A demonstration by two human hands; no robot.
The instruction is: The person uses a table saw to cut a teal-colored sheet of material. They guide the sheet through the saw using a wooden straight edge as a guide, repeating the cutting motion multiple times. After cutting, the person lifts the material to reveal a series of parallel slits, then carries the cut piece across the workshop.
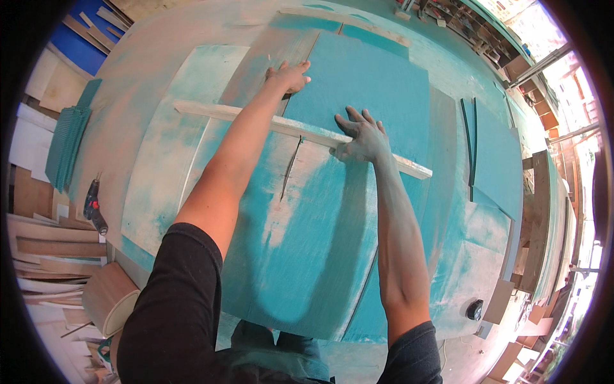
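A flat teal panel (377, 77) lies on the paint-smeared work surface in front of me. At its left edge rests my left hand (289, 78), with fingers stretched apart. My right hand (364, 137) is spread on the panel's near part, its thumb side beside a long pale wooden strip (307, 131). That strip runs crosswise under my left forearm and past my right wrist. Nearer to me is a large board (300, 256) with worn teal paint, and a thin dark sliver (291, 168) lies on it. Neither hand appears to hold anything.
A power drill (94, 206) lies at the left, below a stack of teal pieces (67, 144). Timber offcuts (61, 246) and a brown cylinder (110, 299) fill the lower left. Dark thin strips (470, 141) lie on another teal sheet (499, 160). A small black round object (474, 310) sits lower right.
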